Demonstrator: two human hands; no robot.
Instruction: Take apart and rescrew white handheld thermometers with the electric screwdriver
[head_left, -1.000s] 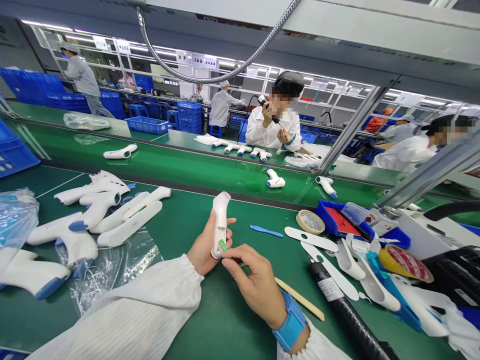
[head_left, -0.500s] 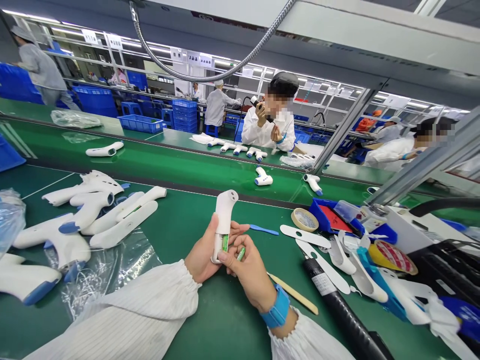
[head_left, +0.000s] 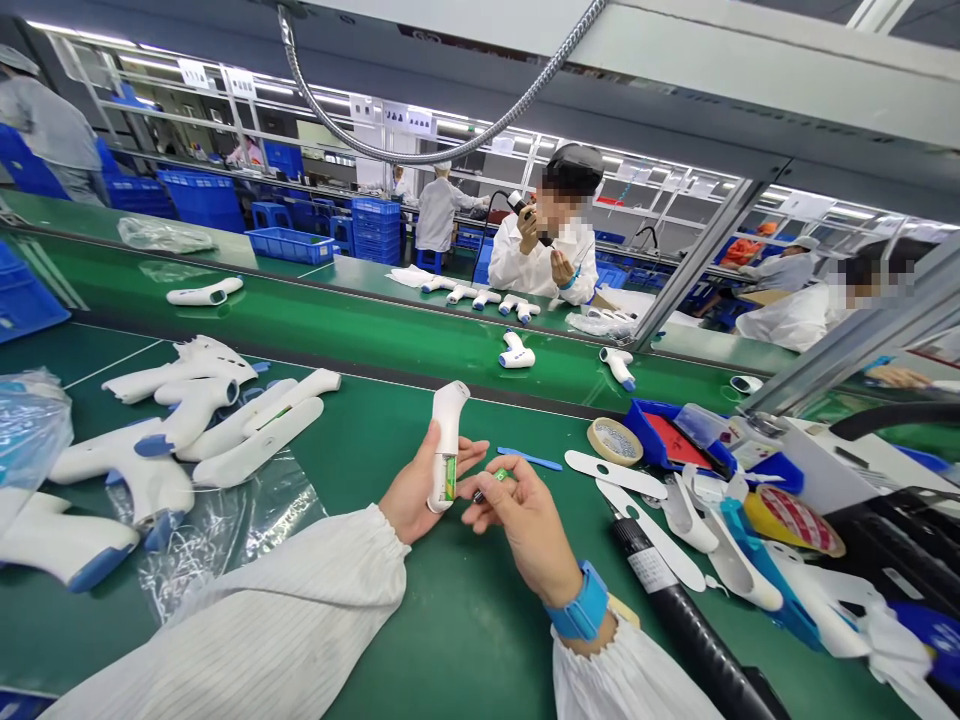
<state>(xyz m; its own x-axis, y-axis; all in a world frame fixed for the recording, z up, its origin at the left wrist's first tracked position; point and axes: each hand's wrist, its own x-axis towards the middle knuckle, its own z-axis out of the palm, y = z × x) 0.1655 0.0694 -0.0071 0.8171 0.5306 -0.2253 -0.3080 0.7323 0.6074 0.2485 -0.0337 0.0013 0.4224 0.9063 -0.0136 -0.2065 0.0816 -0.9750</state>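
The left hand [head_left: 420,483] holds a white infrared thermometer [head_left: 448,430] upright, with one green battery [head_left: 450,478] inside its open compartment. The right hand [head_left: 526,522] pinches a second green battery [head_left: 489,482] just beside it, over the green surface [head_left: 420,630], near the front edge.

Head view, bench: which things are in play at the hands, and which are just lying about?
In play:
- white thermometer body in the left hand
- green battery in its open compartment
- second green battery pinched in the right hand

Lying about:
- white thermometer housings
- flat white panels
- masking tape roll
- blue spatula
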